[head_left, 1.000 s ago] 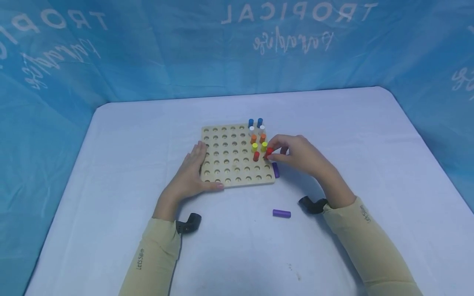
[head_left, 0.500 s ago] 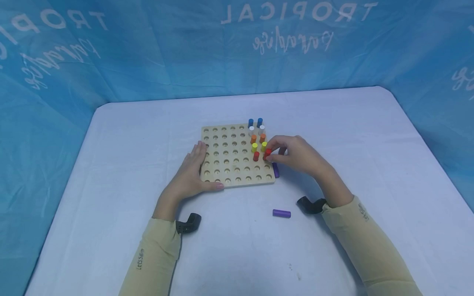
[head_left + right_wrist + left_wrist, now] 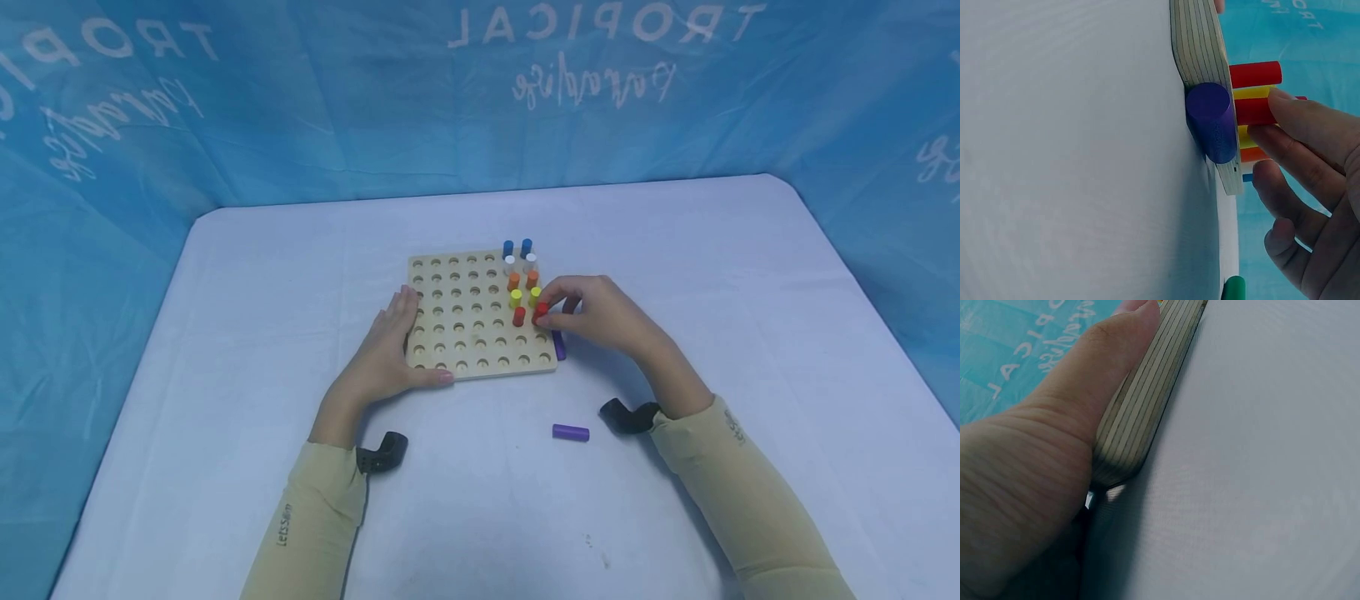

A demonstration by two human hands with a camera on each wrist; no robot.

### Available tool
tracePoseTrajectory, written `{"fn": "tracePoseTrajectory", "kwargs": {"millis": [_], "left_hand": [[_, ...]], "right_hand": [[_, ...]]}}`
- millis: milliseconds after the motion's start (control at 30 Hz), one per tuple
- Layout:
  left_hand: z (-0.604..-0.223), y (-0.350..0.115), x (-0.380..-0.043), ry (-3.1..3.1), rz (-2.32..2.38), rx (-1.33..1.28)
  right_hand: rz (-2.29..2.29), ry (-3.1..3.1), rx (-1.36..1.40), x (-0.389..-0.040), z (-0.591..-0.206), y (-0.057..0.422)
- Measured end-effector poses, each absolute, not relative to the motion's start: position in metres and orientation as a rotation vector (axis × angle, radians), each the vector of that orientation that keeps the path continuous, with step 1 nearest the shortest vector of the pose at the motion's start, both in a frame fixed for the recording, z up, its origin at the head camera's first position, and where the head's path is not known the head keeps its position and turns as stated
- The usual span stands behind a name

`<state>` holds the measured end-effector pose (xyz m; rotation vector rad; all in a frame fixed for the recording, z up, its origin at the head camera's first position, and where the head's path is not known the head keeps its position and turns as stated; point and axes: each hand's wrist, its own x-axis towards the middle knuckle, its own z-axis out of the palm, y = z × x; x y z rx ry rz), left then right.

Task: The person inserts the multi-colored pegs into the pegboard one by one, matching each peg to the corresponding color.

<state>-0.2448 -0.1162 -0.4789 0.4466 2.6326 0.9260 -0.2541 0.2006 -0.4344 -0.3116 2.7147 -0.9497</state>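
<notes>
A pale wooden pegboard with rows of round holes lies mid-table. Along its left side and near corner rests my left hand, fingers straight, thumb against the front edge; in the left wrist view that thumb lies along the layered board edge. My right hand pinches a red peg between thumb and forefinger, upright at the board's right column. Beside it stands another red peg. Behind are pairs of yellow pegs, orange pegs, white pegs and blue pegs.
A purple peg lies against the board's right edge. Another purple peg lies nearer on the white tablecloth. A green rounded end shows low in the right wrist view. Blue printed cloth hangs behind.
My right hand has shifted slightly left and down, and the red peg it pinches has gone from tilted to upright at the board. The left hand has stayed in place.
</notes>
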Motion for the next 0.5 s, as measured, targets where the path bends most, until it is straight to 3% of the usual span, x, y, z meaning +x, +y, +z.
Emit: {"fn": "tracePoseTrajectory", "kwargs": {"millis": [500], "left_hand": [[-0.4780,-0.1158,-0.2449,2.633,0.928,0.446]], "right_hand": [[-0.921,2.709,-0.278,-0.2543,-0.4353,0.2003]]}}
